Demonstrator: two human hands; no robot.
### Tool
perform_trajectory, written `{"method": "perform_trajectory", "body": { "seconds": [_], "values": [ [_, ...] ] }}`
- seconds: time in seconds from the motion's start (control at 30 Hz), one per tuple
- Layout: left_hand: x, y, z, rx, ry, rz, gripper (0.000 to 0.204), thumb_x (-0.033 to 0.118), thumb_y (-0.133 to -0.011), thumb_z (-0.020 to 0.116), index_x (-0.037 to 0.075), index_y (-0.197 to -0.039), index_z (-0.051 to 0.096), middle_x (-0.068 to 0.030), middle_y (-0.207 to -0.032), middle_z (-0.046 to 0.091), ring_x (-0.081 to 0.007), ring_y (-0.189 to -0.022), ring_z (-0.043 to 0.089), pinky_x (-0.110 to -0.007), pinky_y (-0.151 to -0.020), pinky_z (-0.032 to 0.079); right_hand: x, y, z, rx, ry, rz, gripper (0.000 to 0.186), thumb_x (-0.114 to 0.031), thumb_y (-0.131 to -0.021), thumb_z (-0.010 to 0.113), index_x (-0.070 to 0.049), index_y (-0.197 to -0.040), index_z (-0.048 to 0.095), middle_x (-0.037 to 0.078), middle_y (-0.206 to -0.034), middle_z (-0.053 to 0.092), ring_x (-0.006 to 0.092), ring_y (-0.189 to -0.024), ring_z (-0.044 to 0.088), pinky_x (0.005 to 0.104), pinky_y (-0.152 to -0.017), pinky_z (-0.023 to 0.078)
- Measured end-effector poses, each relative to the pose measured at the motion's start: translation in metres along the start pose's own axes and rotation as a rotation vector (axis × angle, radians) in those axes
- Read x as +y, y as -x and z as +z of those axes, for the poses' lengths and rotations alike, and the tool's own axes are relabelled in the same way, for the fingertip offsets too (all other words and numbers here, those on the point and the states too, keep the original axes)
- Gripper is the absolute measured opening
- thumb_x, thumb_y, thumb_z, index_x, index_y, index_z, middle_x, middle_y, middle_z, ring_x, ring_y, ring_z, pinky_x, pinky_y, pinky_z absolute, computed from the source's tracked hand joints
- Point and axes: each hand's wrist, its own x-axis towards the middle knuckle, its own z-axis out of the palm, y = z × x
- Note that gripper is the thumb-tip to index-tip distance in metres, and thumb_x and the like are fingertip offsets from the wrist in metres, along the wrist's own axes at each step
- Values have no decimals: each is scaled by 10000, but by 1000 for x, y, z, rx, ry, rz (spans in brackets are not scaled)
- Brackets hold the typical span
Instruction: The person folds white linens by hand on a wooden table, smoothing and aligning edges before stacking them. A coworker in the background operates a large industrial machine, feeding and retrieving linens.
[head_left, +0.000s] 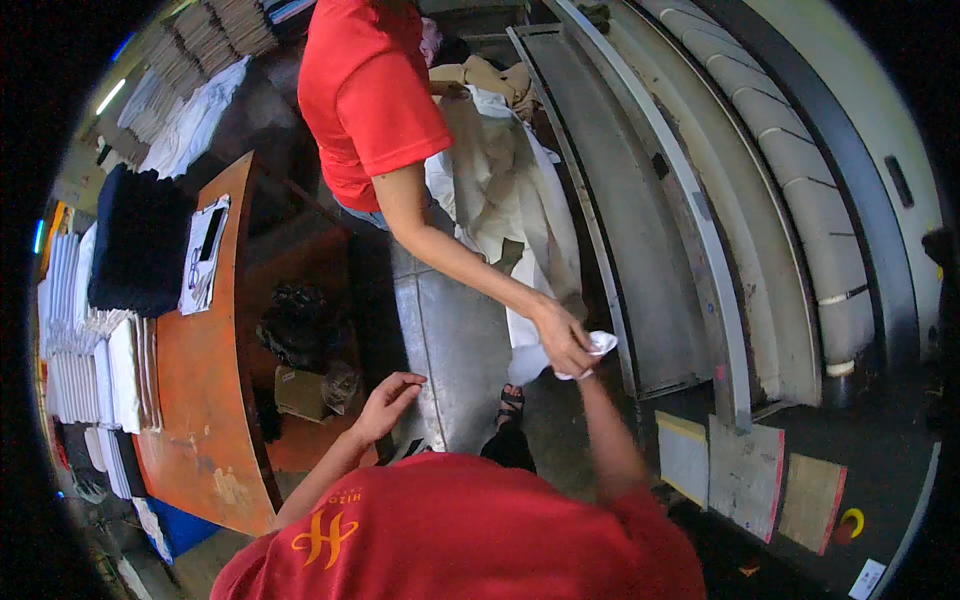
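Note:
My left hand (391,404) is raised beside the orange table, its fingers apart and nothing in them. To the right, my right forearm (608,430) reaches forward to a crumpled white cloth (601,345). There a co-worker's hand (562,335) grips the cloth, and the two hands meet at it. My right fingers are hidden behind the cloth and the co-worker's hand. A pale end of cloth hangs to the left of that hand.
A co-worker in a red shirt (375,90) stands ahead. White sheets (500,180) lie heaped beside a long metal machine with a roller (800,190). On the left, an orange table (200,390) bears folded white linen (125,375), a black stack (140,240) and papers (203,260).

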Motion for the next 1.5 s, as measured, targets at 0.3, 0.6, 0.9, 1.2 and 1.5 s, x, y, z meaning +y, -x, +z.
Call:
{"method": "perform_trajectory", "body": {
  "seconds": [0.3,0.6,0.9,1.2,1.5],
  "values": [
    [12,11,23,-323,133,94,583,157,-849,697,110,-1355,410,-85,-1201,517,-165,-1092,519,-322,-949,426,-71,144,50,-66,350,-381,307,3,-696,621,5,-1003,623,196,-997,604,391,-986,568,452,-862,466],
    [-64,117,-28,-422,332,-7,631,131,-867,673,101,-1402,340,-15,-994,498,-111,-961,491,-289,-884,420,-144,293,149,-108,469,-626,234,26,-627,608,17,-860,612,149,-891,561,359,-884,534,453,-745,469],
    [-113,180,-109,-74,-189,479,371,67,-875,526,94,-1245,544,-135,-1285,497,-278,-1197,459,-376,-1007,364,-232,449,211,-290,454,-684,224,42,-635,587,8,-853,624,127,-893,570,332,-888,537,411,-756,473],
    [-115,188,-43,-449,-642,1161,231,167,-829,615,132,-1058,618,-112,-1199,565,-318,-1177,476,-458,-979,377,-285,579,158,-259,470,-674,322,55,-613,625,-57,-912,671,117,-993,616,326,-977,572,380,-818,482],
    [-17,310,56,-676,-395,1021,126,160,-868,580,56,-928,616,-82,-869,648,-209,-843,617,-342,-748,472,-249,777,53,146,689,-125,436,72,-695,620,-43,-1115,608,142,-1227,554,304,-1155,527,356,-969,419]
  ]
}}
